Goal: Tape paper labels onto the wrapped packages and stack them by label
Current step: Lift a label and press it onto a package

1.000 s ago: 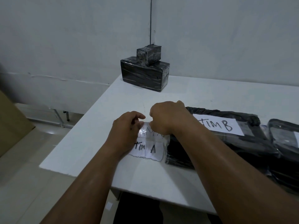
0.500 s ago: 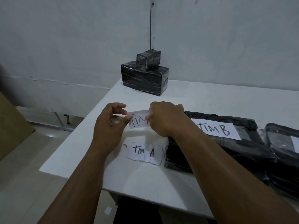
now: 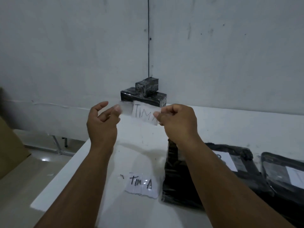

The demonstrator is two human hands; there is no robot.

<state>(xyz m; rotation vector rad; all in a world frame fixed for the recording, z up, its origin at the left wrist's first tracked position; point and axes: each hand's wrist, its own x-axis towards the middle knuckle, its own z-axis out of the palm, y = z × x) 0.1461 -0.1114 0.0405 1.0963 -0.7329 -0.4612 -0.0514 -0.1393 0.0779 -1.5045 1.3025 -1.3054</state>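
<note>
I hold a paper label (image 3: 143, 113) reading "TIM A", backed by clear tape, up in the air above the table. My left hand (image 3: 102, 124) pinches the tape's left end and my right hand (image 3: 177, 123) pinches the label's right end. Behind it, at the wall, a small black wrapped package (image 3: 147, 86) sits on a larger black wrapped package (image 3: 158, 99). A second "TIM A" label (image 3: 141, 185) lies flat near the table's front. Right of it lie flat black wrapped packages (image 3: 179, 181), one with a white label (image 3: 225, 160) partly hidden by my right arm.
The white table (image 3: 238, 129) stands against a grey wall, its left edge dropping to the floor. Another black package (image 3: 284, 178) with a label lies at the far right. A brown cardboard sheet (image 3: 9, 150) leans at the left.
Both hands have lifted the taped label from the table surface up and away toward the stacked packages. The hands have spread apart, stretching the tape. The other label stays on the table.
</note>
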